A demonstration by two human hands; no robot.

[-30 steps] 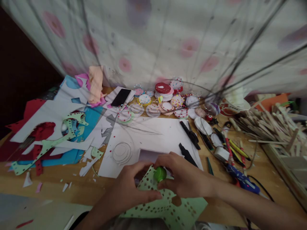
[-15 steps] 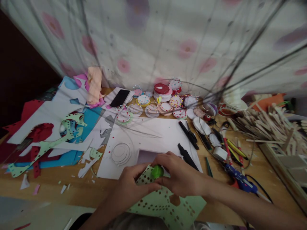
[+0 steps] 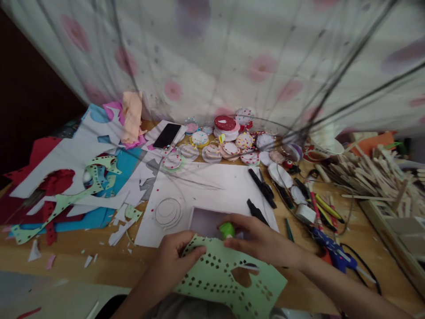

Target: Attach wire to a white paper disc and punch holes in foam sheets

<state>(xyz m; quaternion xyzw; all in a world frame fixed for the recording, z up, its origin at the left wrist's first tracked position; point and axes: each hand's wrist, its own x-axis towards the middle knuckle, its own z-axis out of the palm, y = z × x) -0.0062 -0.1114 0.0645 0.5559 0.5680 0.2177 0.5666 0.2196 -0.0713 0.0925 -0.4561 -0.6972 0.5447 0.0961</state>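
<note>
Paper [image 3: 212, 273], green and holed, sits by the table's [image 3: 109, 263] near edge, pinched in the left hand [image 3: 175, 261]; the right hand [image 3: 260, 241] grips a small green tool [image 3: 227, 230] at the paper's far side.

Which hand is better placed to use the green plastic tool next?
Likely the right hand: it holds the green plastic tool; the left hand pinches the perforated pale-green paper sheet.

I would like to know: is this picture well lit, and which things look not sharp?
Head view: dim light, upper left edge nearly black; head view: the flowered backdrop and the green object in the right hand look soft.
</note>
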